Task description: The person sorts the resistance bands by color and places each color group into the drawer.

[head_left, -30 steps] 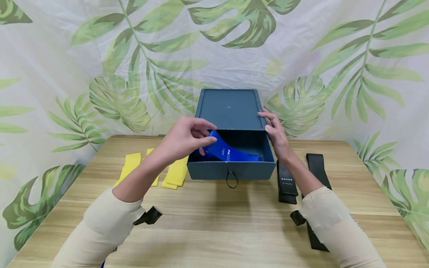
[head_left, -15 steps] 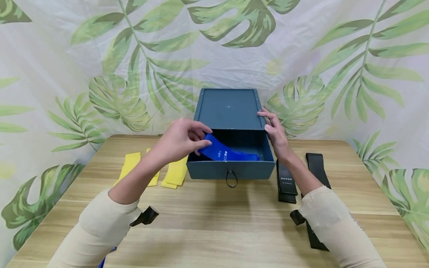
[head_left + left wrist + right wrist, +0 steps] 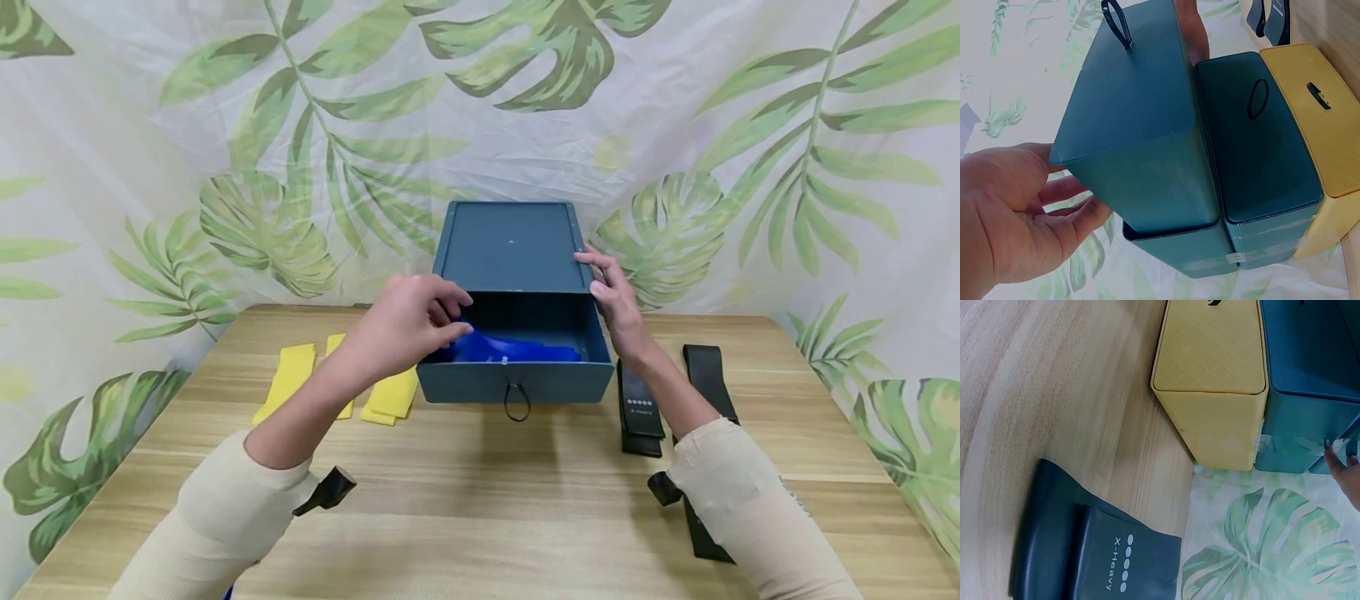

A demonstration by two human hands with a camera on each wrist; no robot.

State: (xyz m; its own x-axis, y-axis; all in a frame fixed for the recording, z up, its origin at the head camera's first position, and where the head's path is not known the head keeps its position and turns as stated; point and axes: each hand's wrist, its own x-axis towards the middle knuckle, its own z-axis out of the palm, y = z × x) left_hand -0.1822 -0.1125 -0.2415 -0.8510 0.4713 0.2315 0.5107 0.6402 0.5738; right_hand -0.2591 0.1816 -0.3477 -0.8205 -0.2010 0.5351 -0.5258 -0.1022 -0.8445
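A dark teal drawer (image 3: 517, 383) is pulled out from the top of a drawer unit (image 3: 510, 246). Inside it lies a blue resistance band (image 3: 525, 350), its left end raised to my left hand (image 3: 405, 325). Thumb and fingers hold that end at the drawer's left rim; the fingertips are partly hidden. In the left wrist view, my left hand (image 3: 1029, 206) is beside the drawer, with the band out of sight. My right hand (image 3: 618, 300) rests on the unit's right side, its index finger at the top edge and thumb near the front corner.
Folded yellow bands (image 3: 393, 392) lie left of the unit, black bands (image 3: 637, 408) to the right. Below the pulled-out drawer are a shut teal drawer (image 3: 1254, 162) and a yellow one (image 3: 1316, 125). A leaf-patterned cloth (image 3: 360, 125) hangs behind the table (image 3: 465, 517).
My left hand has moved slightly left and down, and the blue band has sunk lower into the drawer. The right hand stays at the unit's side.
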